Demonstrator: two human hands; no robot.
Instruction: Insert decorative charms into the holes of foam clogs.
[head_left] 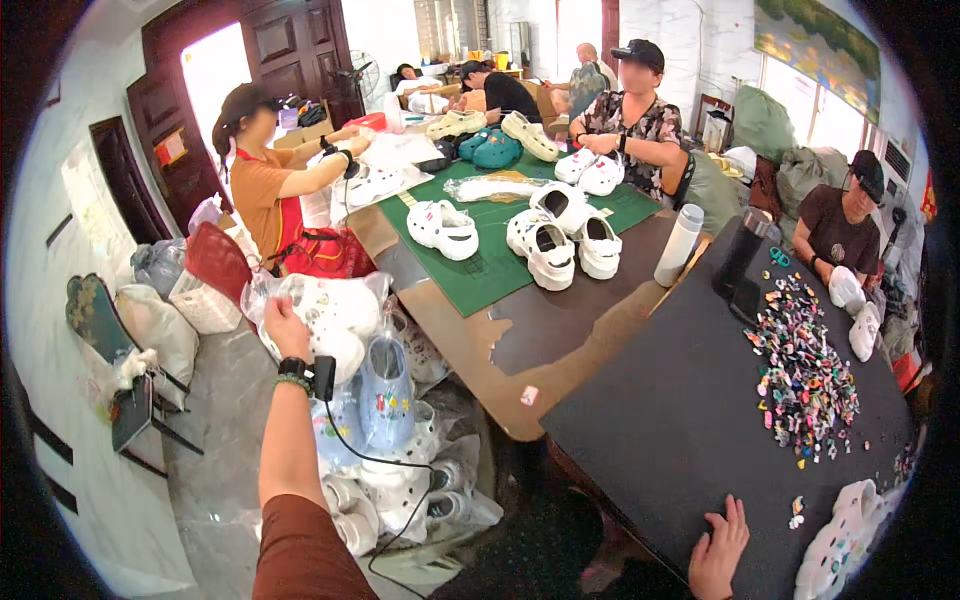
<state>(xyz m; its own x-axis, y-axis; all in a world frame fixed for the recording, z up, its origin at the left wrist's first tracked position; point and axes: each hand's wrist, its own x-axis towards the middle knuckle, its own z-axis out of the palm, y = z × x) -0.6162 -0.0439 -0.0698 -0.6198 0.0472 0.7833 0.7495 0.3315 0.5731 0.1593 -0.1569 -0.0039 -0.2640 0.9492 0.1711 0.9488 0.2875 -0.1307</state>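
My left hand [285, 328] is reached out and closed on the edge of a clear plastic bag [262, 290] with white clogs [335, 312] in it. Light blue clogs [387, 400] with coloured charms lie in clear wrapping just below, on a heap of bagged white shoes [400, 490]. Fingers spread, my right hand [720, 550] rests on the black table [640, 450] near its edge, holding nothing. To the right of it are a few loose shoe charms [796, 512] and a white clog [838, 535] fitted with charms.
A large pile of colourful charms [805, 375] covers part of the black table, near a black bottle [742, 250] and a white bottle [680, 245]. White clogs [552, 245] stand on a green mat [465, 285]. Co-workers handle items around the tables. A cable [350, 445] hangs from my left wrist.
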